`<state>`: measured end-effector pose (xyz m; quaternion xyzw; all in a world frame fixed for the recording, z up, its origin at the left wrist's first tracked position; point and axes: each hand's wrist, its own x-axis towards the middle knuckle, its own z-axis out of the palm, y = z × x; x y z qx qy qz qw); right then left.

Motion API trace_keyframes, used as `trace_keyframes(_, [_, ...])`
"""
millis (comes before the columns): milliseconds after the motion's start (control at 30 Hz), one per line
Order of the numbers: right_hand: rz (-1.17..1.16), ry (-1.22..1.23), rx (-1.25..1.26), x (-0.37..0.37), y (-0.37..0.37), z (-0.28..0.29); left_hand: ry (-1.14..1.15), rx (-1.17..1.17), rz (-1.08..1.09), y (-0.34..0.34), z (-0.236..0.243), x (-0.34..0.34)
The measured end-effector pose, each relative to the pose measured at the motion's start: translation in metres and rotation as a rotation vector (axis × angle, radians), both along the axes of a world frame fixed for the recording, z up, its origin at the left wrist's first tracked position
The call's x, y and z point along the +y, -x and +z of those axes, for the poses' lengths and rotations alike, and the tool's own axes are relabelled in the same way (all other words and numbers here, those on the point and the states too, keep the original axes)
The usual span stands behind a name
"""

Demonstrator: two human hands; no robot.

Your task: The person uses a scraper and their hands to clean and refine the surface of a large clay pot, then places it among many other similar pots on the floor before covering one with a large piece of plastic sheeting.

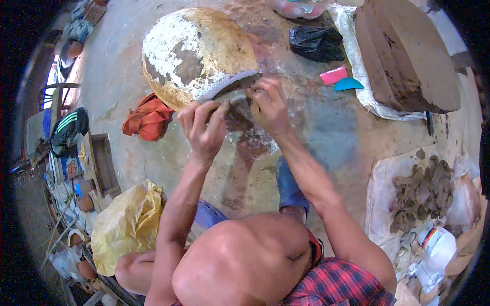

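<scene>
A large rounded mould or vessel (217, 43), ochre with white flaking patches, lies tilted on the floor in front of me. Its pale rim (224, 86) faces my hands. Along that rim, a dark curved strip that looks like clay (236, 86) spans from one hand to the other. My left hand (204, 127) is closed, its fingertips pinching at the strip's left end beside the rim. At the other end, my right hand (269, 104) is closed too, fingers bent and pinched. The fingertips partly hide what they grip.
An orange-red cloth bundle (148, 118) sits left of the mould. To the right are a black plastic bag (316, 43), a pink piece (333, 76), a teal half-round piece (349, 84) and a big clay block (408, 56). Clay scraps (421, 191) lie on a pale sheet; yellow plastic (125, 224) is at my left.
</scene>
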<state>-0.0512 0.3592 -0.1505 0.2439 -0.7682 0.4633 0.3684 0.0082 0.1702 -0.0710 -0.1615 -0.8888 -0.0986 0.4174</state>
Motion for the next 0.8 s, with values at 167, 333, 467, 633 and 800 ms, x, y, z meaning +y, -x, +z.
trace_keyframes(167, [0.073, -0.201, -0.147, 0.011, -0.025, -0.010, 0.182, -0.156, -0.179, -0.023, -0.008, -0.024])
trace_keyframes(333, [0.003, 0.147, -0.427, -0.006, -0.017, 0.006, -0.166, -0.160, -0.022, -0.039, -0.010, -0.009])
trace_keyframes(467, [-0.108, 0.267, -0.516, -0.033, -0.001, -0.007, -0.424, -0.059, 0.275, -0.026, -0.030, 0.012])
trace_keyframes(633, [-0.179, 0.320, -0.555, -0.038, -0.015, -0.015, -0.562, -0.131, 0.344, -0.038, -0.058, 0.014])
trace_keyframes(800, [-0.027, 0.203, -0.579, -0.025, -0.044, -0.025, -0.567, -0.205, 0.201, -0.054, -0.072, 0.026])
